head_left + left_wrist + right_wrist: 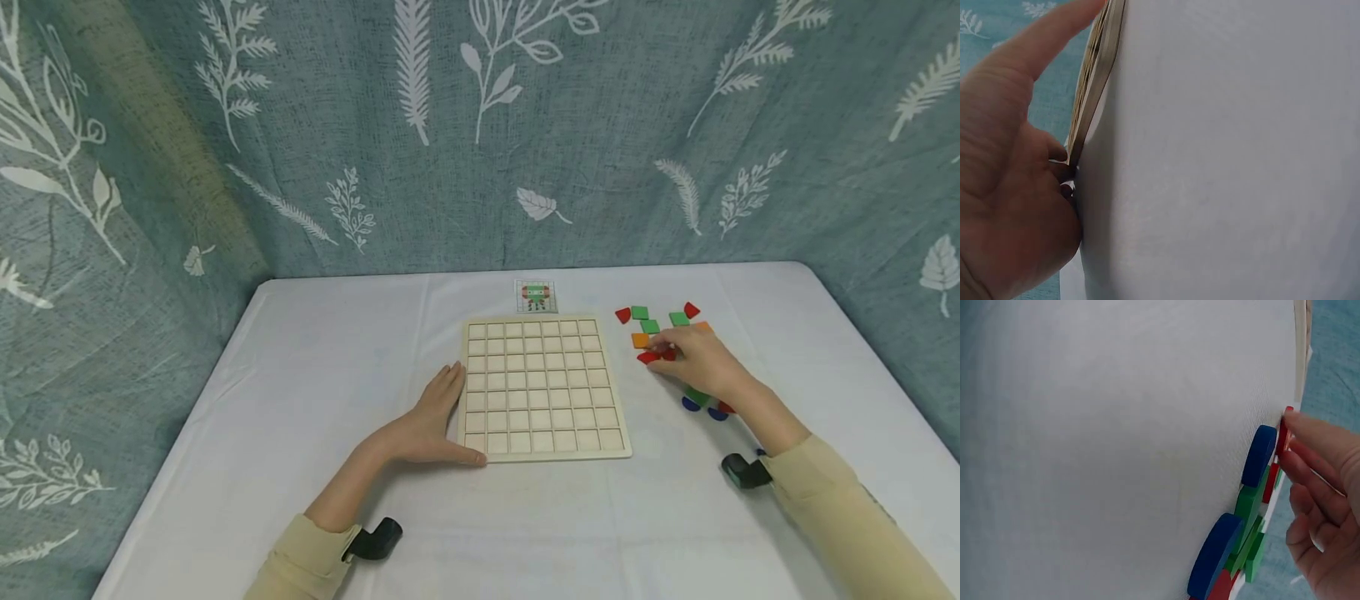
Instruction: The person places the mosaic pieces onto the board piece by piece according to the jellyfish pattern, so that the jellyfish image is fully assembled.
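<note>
Blue-green curtain with white leaf prints, behind a table draped in white. At centre: one pale grid board, seven columns by seven rows of square cells. Just beyond its far edge: one small printed card. To the right of the board: loose coloured pieces, partly covered by the right hand. Visible count from the head view: five red pieces, four green pieces, two orange pieces, two blue pieces; possibly more beneath the hand. At the cuffs of two beige sleeves: two black wrist mounts.

From the left wrist only: thickness of the board's edge and the palm side of the left hand. From the right wrist only: curved, upright sides of both blue pieces, with green and red just behind.

Grip, left: fingers straight and spread from the thumb; fingers along the board's left edge, thumb at its near-left corner. Grip, right: thumb and forefinger nearly together, with one red piece pinched between their tips; other fingers bent. Impossible to tell whether lifted from the cloth.
</note>
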Motion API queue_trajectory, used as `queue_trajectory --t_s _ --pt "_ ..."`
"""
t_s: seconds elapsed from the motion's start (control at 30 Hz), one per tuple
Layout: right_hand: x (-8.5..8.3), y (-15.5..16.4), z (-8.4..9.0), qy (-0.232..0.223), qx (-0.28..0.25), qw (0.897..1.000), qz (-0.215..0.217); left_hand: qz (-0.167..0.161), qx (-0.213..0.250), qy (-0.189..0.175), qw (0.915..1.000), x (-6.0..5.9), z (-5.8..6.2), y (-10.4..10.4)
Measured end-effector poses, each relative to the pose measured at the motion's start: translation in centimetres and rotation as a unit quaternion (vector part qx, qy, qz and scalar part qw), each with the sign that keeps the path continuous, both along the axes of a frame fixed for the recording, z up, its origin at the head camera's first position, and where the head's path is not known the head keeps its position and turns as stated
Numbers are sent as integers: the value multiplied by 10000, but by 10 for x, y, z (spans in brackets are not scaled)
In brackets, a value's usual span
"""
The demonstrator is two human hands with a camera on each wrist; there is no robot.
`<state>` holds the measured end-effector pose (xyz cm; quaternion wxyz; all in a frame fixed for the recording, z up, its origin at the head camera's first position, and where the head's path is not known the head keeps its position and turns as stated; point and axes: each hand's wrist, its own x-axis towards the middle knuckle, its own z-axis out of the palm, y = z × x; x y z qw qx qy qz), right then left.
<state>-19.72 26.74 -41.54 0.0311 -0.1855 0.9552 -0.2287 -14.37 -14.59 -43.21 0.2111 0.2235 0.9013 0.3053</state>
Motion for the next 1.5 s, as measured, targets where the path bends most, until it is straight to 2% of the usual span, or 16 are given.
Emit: queue_trajectory --t_s 0.13,0.47,0.67,0.9,1.2,1.5 --pt "-1 -1 -2 -30 15 9999 149 -97 -7 12 10000 0 -1 -2" --pt "-1 -5 -5 54 -72 9999 136 -116 58 14 9999 0 0 -4" --pt "-4 -21 -4 47 -617 9978 -230 -65 77 -62 9999 -1 2 -4" --pt "-16 -56 1 -134 -1029 9942 -297 -101 24 -80 9999 -3 1 -3" --pt "-31 -84 -4 -385 -896 9947 -337 -36 151 -10 9999 -2 -4 -2" --pt "-34 -93 -4 -618 -787 9944 -347 2 170 6 9999 -1 -3 -2"
